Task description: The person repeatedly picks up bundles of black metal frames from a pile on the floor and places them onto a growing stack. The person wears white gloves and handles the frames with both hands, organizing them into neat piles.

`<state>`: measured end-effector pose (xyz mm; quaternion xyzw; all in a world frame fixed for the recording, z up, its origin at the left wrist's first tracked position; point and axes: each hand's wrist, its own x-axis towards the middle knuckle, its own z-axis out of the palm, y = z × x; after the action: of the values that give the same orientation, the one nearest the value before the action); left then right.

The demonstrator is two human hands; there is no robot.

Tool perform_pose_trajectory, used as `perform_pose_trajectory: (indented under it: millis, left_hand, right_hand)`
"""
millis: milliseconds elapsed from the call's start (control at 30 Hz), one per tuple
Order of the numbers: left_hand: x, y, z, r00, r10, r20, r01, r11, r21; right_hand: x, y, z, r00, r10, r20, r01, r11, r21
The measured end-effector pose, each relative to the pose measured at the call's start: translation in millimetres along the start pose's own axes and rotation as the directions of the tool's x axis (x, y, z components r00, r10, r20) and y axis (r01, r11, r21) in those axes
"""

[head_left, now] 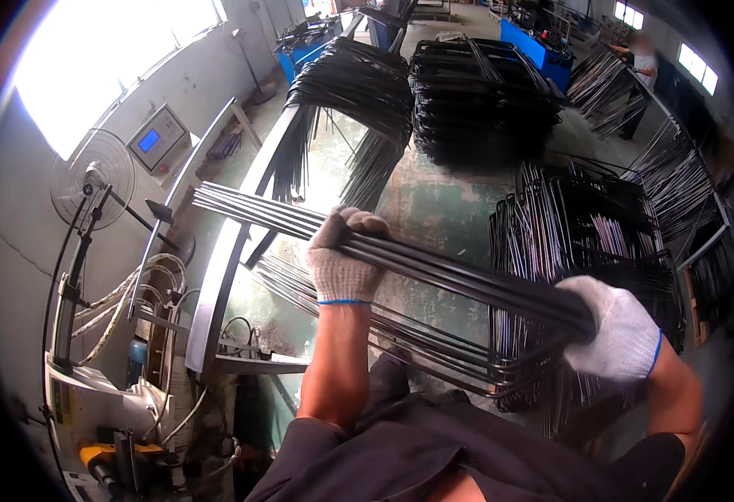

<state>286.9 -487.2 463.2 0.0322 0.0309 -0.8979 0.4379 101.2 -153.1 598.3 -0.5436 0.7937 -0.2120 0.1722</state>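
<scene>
Both my hands wear white knit gloves and grip one bundle of long dark bent metal rods (450,272). My left hand (343,255) is closed around the bundle near its middle. My right hand (613,328) is closed around it near the bent end at the lower right. The straight ends of the rods (233,205) stick out to the upper left, above a long metal rack rail (225,268). More bent rods (434,347) lie below the bundle, in front of my body.
Heaps of dark bent rods lie on the concrete floor ahead (475,100) and to the right (584,226). A fan (92,177) and a control box (158,138) stand at the left wall. Blue machines (534,46) stand far back, with a person (641,71) beside them.
</scene>
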Motion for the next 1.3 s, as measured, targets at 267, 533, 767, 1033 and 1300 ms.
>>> perform_pose_trajectory:
  millis: [267,533,767,1033,1300]
  left_hand:
    - [164.4,81.7,12.5,0.988,0.139,0.063,-0.146,0.982,0.119]
    - [280.7,111.0,37.8,0.843,0.473,0.255,-0.408,0.255,0.877]
    - [390.7,158.1,20.8,0.64,0.382,0.667,-0.1,-0.819,0.565]
    - [532.2,170.4,28.9,0.729,0.312,0.609,0.357,-0.933,0.051]
    - [626.7,157.9,60.9,0.866,0.076,0.494,0.126,-0.99,-0.068]
  right_hand:
    - [294.0,-45.6,29.2,0.813,-0.326,-0.482,0.441,0.885,0.147]
    - [617.8,-73.2,202.5,0.61,-0.566,-0.554,0.553,0.805,-0.214]
    - [750.8,-17.7,269.0,0.789,-0.486,-0.376,0.341,0.856,-0.389]
    - [840.1,15.1,228.7,0.686,-0.55,-0.477,0.507,0.831,-0.229]
    - [958.9,47.0,196.1,0.68,-0.553,-0.482,0.541,0.821,-0.179]
